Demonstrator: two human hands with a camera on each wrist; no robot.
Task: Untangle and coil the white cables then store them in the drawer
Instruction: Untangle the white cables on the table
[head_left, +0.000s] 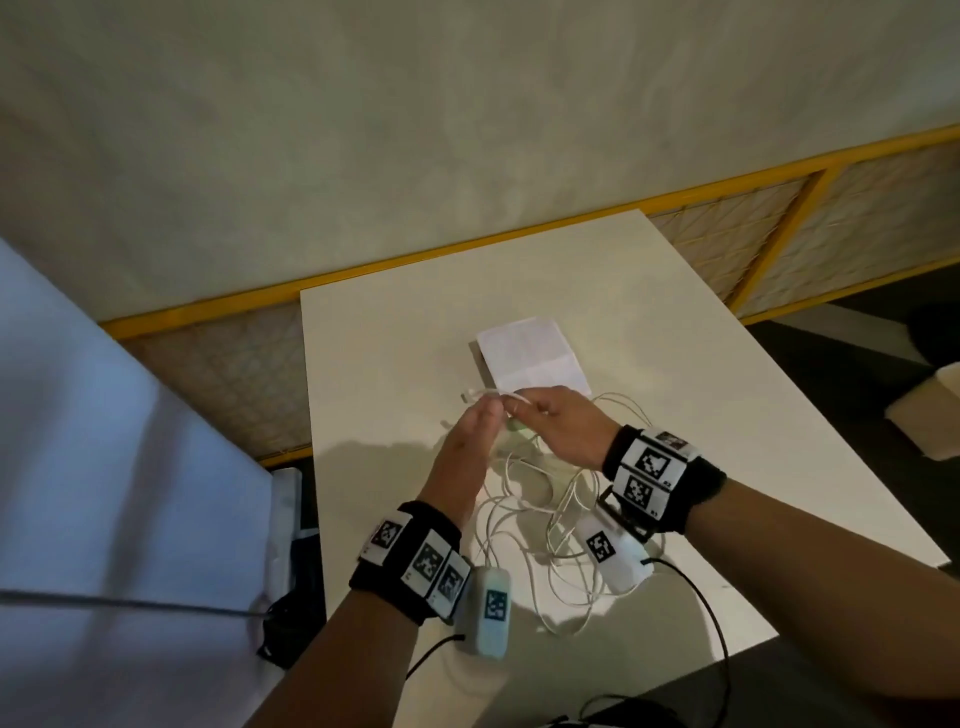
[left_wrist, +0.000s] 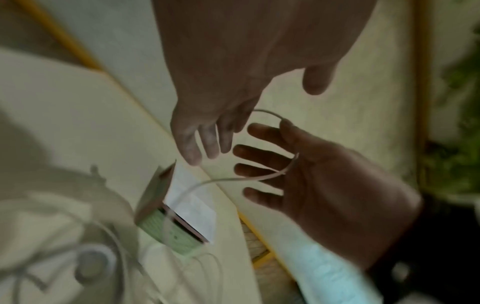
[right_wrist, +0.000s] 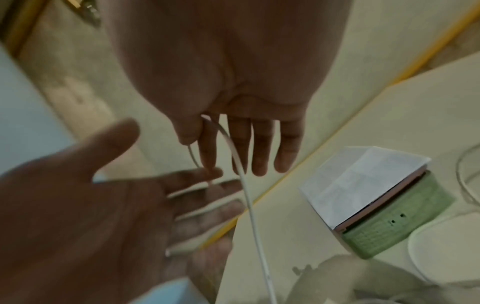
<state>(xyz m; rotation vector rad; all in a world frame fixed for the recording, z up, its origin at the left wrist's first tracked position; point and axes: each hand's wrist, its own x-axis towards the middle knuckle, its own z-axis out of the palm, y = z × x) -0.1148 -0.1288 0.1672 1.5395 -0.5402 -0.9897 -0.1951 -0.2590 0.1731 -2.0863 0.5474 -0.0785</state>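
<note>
White cables (head_left: 511, 506) in a loose tangle on a pale worktop (head_left: 701, 374), directly below both wrists, loops crossing one another, none coiled yet.

Lifted clear of the heap: one strand (right_wrist: 250, 205), pinched between thumb and forefinger of the right hand (head_left: 558, 426), the other three fingers straight and spread. Short free end (head_left: 470, 396) poking out to the left past the pinch, over the fingertips of the left hand (head_left: 470, 441).

Left hand flat and unclenched, fingers straight and together, gripping nothing; fingertips touching the free end or just beside it, too blurred to tell which.

Long axis of the lifted strand: from the pinch down and back toward the person, into the tangle. Rest of the cable therefore behind and beneath the hands, not ahead of them.

Just beyond the hands, a green box (right_wrist: 397, 224) with a folded sheet of paper (head_left: 530, 356) on top, near the cables but apart from them.

No drawer in view.

Probably an early stage: one cable end found, untangling barely begun. Right hand the nearer one, already holding; likely next either drawing the strand up out of the heap or winding it round the flat left hand, with a risk of dragging the other loops along.
</note>
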